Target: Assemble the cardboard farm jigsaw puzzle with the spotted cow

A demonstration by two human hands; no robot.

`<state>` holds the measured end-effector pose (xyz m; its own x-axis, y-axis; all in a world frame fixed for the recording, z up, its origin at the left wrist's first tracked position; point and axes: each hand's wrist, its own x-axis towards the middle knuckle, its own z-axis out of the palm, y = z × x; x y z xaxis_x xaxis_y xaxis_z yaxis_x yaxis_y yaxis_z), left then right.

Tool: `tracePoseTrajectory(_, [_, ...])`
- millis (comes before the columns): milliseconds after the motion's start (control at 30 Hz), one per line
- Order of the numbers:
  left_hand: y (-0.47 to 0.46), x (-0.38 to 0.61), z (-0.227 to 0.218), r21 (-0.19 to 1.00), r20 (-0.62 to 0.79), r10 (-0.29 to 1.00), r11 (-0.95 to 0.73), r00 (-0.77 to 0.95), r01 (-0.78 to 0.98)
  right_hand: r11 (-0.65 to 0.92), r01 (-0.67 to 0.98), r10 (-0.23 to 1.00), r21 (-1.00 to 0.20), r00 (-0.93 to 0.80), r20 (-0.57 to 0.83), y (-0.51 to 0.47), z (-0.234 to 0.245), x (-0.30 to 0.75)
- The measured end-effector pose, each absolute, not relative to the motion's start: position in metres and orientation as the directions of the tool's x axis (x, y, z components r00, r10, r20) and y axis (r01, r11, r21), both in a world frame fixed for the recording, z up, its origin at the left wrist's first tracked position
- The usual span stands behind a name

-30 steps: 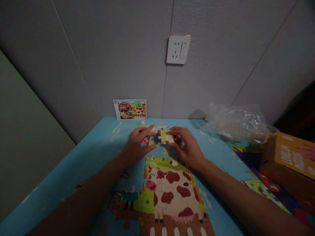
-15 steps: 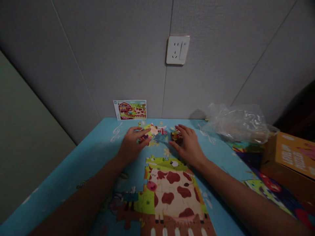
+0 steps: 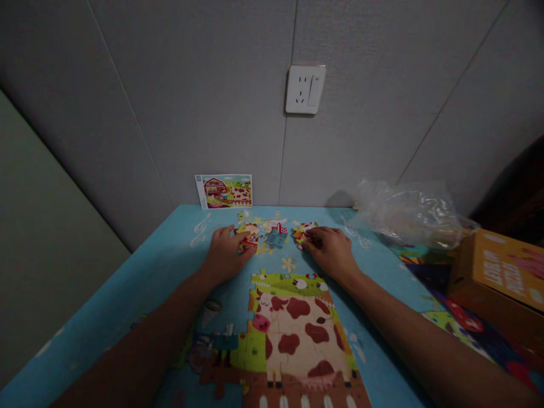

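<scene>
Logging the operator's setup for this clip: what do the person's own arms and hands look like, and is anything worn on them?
Both forearms are bare, with no sleeves in view. The left hand and right hand wear no gloves. No watch, bracelet or cable shows, though the dim light could hide something small like a ring.

This single view is worn on the person's head and faces forward and down over a blue surface (image 3: 170, 266), whose far edge meets a grey wall (image 3: 170, 113) mid-frame. It sits close above the work: the left forearm (image 3: 140, 340) and right forearm (image 3: 416, 334) reach in from the bottom corners, a wall socket (image 3: 305, 89) shows high at centre, and the lower frame cuts off the jigsaw puzzle (image 3: 293, 334).
</scene>
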<state>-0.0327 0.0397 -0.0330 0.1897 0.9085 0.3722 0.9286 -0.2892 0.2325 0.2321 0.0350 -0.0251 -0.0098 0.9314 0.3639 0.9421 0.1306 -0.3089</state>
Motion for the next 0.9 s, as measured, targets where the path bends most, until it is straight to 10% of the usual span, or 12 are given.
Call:
tracePoseTrajectory(267, [0.039,-0.033,-0.031,0.281,0.394,0.895,-0.333,0.209,0.9,0.173,0.914,0.877,-0.367,0.026,0.479,0.036,-0.021,0.234])
tracePoseTrajectory(567, [0.022,-0.022,-0.02,0.399,0.392,0.696,-0.718,0.601,0.57,0.702,0.56,0.695,-0.44,-0.404,0.595,0.009,-0.007,0.21])
tracePoseTrajectory(767, [0.022,-0.022,-0.014,0.39,0.459,0.729,-0.679,0.507,0.622,0.653,0.625,0.712,-0.428,-0.314,0.628,0.012,-0.007,0.21])
tracePoseTrajectory(900, [0.024,-0.022,-0.011,0.394,0.45,0.844,-0.482,0.293,0.783,0.356,0.869,0.799,-0.344,-0.092,0.595,0.024,-0.018,0.219])
